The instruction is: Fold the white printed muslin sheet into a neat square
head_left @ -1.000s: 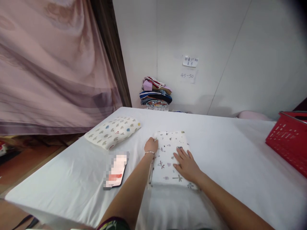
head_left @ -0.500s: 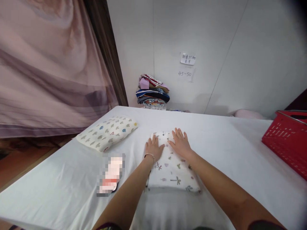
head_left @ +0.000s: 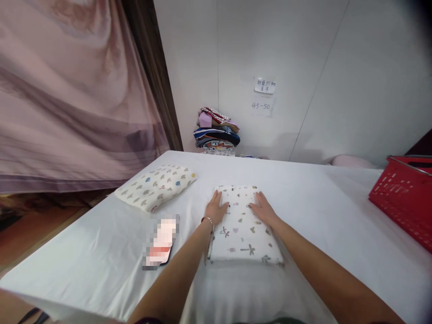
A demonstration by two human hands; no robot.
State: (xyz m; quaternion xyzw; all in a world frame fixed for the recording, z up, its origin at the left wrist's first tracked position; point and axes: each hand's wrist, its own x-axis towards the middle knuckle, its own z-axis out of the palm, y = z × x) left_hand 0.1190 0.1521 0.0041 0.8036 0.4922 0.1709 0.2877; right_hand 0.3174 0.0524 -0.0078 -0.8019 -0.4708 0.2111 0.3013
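A white folded cloth printed with palm trees and small motifs lies flat in front of me as a neat rectangle. Along its left edge rests my left hand, with fingers stretched out and the thumb on the cloth. My right hand lies on the opposite edge, also with fingers extended and its thumb pointing inward over the print. Both hands touch the far half of the cloth. A thin bracelet circles my left wrist.
A pillow-like white patterned piece lies to the left, with a pixelated phone nearer me. A red plastic basket stands at the right edge. Beyond the white-covered table is a pile of folded fabrics against the wall.
My right hand has slid outward from the cloth's top to its right edge. My left hand has shifted slightly toward the left edge. The view has moved a little.
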